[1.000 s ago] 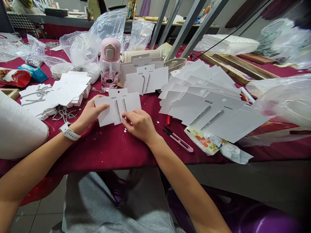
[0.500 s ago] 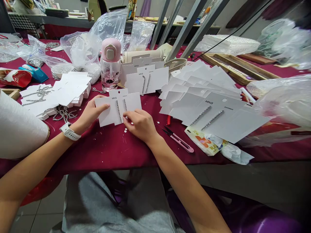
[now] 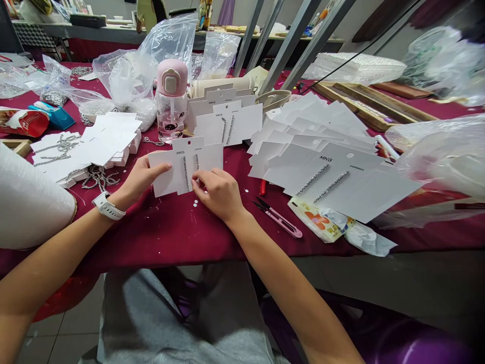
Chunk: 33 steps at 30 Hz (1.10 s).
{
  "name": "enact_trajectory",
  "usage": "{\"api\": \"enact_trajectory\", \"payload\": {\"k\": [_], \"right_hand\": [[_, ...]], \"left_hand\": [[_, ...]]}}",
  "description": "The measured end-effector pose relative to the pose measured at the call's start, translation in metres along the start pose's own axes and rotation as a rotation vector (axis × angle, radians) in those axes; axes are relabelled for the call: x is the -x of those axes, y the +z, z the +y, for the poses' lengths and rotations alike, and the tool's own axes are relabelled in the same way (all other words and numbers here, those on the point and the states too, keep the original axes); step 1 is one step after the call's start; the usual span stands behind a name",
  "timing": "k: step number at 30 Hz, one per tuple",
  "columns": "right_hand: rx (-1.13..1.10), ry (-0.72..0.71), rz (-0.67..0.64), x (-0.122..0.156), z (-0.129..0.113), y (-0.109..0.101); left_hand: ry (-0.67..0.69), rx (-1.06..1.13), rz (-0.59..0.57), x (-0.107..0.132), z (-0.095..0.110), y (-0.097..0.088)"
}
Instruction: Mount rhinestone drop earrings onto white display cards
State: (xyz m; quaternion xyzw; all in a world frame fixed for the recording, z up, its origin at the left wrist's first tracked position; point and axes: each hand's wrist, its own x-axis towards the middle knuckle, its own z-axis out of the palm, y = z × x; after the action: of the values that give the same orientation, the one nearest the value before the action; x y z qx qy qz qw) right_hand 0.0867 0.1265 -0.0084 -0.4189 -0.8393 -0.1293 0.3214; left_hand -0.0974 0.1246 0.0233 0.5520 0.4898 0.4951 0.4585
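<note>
Upright over the tablecloth, a white earring card [image 3: 175, 174] printed MNG is gripped at its left side between the thumb and fingers of my left hand [image 3: 141, 175]. Two sparkling chain earrings hang down its front: the left earring [image 3: 185, 172] hangs free, while the right earring [image 3: 197, 162] runs down behind my fingers. My right hand [image 3: 220, 191] is closed in a pinch at that earring's lower part, against the card's front. The fingertips hide the earring's end.
Finished-looking earring cards [image 3: 337, 177] fan out at right, beside pink thread snips [image 3: 278, 218]. Behind the card stand a pink-lidded bottle [image 3: 172, 101] and more upright cards [image 3: 242, 121]. Loose chains [image 3: 99, 177] and blank cards [image 3: 109, 134] lie left, near a large white roll [image 3: 34, 197].
The earring card has shifted slightly right and straightened a little. Both hands keep nearly the same place and hold.
</note>
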Motion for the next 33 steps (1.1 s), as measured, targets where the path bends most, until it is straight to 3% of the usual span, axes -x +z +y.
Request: {"api": "enact_trajectory", "payload": {"k": [5, 25, 33], "right_hand": [[-0.013, -0.015, -0.021, 0.000, -0.001, -0.002], [-0.027, -0.097, -0.086, 0.001, -0.003, -0.004], [-0.014, -0.098, -0.056, 0.002, -0.003, -0.003]], "left_hand": [[-0.055, 0.039, -0.026, -0.001, -0.001, -0.002], [-0.047, 0.086, -0.184, 0.000, 0.005, -0.002], [-0.085, 0.052, -0.182, 0.004, 0.010, 0.000]]}}
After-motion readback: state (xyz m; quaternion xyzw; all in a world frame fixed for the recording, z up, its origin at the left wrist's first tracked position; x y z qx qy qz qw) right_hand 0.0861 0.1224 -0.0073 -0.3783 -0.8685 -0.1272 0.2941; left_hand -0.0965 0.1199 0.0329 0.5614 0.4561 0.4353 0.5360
